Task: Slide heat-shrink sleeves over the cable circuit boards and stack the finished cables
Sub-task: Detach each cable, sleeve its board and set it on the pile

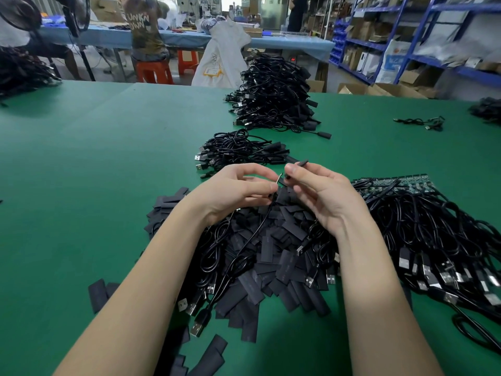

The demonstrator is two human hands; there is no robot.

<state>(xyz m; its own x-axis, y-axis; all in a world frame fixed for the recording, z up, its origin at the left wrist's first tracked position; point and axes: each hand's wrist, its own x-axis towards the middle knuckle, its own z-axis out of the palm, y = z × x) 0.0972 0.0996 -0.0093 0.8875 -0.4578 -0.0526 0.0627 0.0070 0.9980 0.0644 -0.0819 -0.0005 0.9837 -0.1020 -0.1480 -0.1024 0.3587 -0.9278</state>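
Under both wrists lies a heap of black sleeves (pixel 273 256), too many to count. The left hand (pixel 238 191) pinches a cable (pixel 244 248) by its thin board end; the right hand (pixel 322 194) pinches one sleeve (pixel 301 163) just beside it. Beyond the hands sit two cable stacks (pixel 241 151), the farther (pixel 273 96) taller. A far shirt (pixel 143 25) reads "UNKN OWN".

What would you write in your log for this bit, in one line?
left hand pinches cable board end | right hand pinches sleeve | sleeve not yet on | finished stack behind
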